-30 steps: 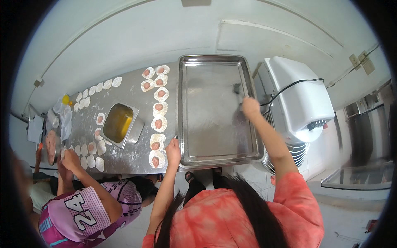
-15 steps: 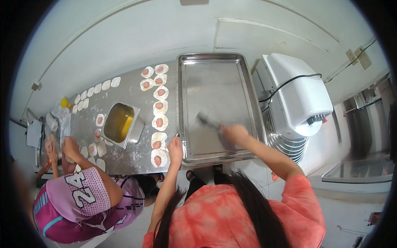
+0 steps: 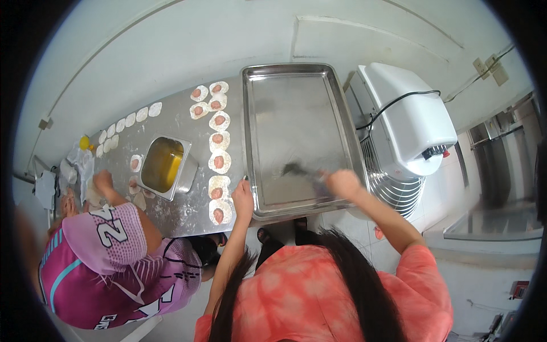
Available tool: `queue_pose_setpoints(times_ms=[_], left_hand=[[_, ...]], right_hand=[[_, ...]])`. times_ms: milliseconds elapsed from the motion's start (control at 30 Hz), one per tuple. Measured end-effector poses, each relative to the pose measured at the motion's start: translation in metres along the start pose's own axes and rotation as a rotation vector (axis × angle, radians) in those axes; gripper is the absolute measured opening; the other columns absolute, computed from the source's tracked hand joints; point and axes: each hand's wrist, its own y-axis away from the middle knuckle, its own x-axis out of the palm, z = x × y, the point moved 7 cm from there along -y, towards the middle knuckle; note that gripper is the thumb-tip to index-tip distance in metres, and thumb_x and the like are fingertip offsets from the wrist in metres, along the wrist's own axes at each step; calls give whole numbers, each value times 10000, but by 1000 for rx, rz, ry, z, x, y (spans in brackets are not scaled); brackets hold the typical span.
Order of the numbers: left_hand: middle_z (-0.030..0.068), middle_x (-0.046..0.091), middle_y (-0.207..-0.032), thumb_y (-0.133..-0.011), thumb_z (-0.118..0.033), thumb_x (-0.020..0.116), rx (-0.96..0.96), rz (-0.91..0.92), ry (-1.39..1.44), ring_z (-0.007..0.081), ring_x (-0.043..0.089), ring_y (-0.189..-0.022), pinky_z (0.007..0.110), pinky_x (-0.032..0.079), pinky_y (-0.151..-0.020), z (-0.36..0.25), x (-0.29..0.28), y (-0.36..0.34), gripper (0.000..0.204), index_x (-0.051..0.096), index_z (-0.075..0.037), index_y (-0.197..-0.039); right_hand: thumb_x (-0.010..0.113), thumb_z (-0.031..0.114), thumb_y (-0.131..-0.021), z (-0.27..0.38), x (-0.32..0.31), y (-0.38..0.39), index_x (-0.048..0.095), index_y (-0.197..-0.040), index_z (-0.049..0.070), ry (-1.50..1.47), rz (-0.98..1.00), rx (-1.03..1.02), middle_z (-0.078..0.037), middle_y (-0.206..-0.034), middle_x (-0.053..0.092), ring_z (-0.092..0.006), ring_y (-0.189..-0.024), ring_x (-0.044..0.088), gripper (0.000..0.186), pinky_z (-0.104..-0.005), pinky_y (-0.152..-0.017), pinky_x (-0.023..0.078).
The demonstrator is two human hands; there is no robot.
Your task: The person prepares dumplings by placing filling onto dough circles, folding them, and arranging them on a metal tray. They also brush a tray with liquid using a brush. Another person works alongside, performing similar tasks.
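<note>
My left hand (image 3: 243, 196) is closed on the near left edge of a large steel tray (image 3: 248, 125). My right hand (image 3: 342, 183) grips a dark brush (image 3: 293, 170), blurred by motion, low over the tray's near part. Left of the tray lie several pale dough rounds (image 3: 219, 160) topped with pink filling. A steel pan of yellow liquid (image 3: 161, 168) sits on the floury steel table (image 3: 191, 211), with more dough pieces around it and along the back.
A white machine (image 3: 410, 108) with a cord and wire guard stands at the tray's right. At left a co-worker (image 3: 91, 268) works, hands (image 3: 102, 182) over the table, near plastic bags and a yellow object (image 3: 85, 142). A glass-topped unit (image 3: 490, 222) is at right.
My right hand and brush swept left across the tray, then moved slightly back right and nearer. The view has shifted a little. The co-worker's hand has moved toward the table's middle.
</note>
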Motion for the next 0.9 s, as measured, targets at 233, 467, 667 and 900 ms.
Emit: queue_pose_setpoints(times_ms=[233, 467, 667, 900], left_hand=[[270, 541, -688, -899, -227, 406, -17, 9, -13, 433, 535, -675, 463, 395, -607, -4, 0, -1, 317, 552, 43, -822], [261, 545, -680, -903, -224, 408, 63, -44, -26, 435, 535, -672, 465, 391, -598, 1, -5, 2, 311, 542, 38, -803], [259, 544, -683, -901, -216, 416, 2, 20, -27, 431, 531, -669, 464, 386, -598, 1, 1, 4, 292, 537, 34, -813], [261, 552, -704, -904, -226, 408, 11, -4, -13, 439, 532, -698, 473, 385, -614, 2, -3, 4, 304, 540, 34, -823]], right_hand=[[484, 159, -808, 19, 9, 31, 590, -996, 59, -59, -49, 132, -156, -699, 631, -299, -636, 636, 238, -408, -564, 520], [491, 215, -832, -50, -7, 55, 593, -954, 35, -179, -211, 474, -155, -635, 619, -311, -620, 636, 239, -419, -563, 514], [498, 246, -823, 48, 11, 59, 596, -995, 53, -214, -7, 160, -195, -711, 621, -332, -702, 633, 277, -453, -621, 505], [560, 216, -737, -100, -6, 109, 674, -983, 222, -210, 185, 429, -130, -828, 649, -294, -816, 623, 271, -398, -732, 497]])
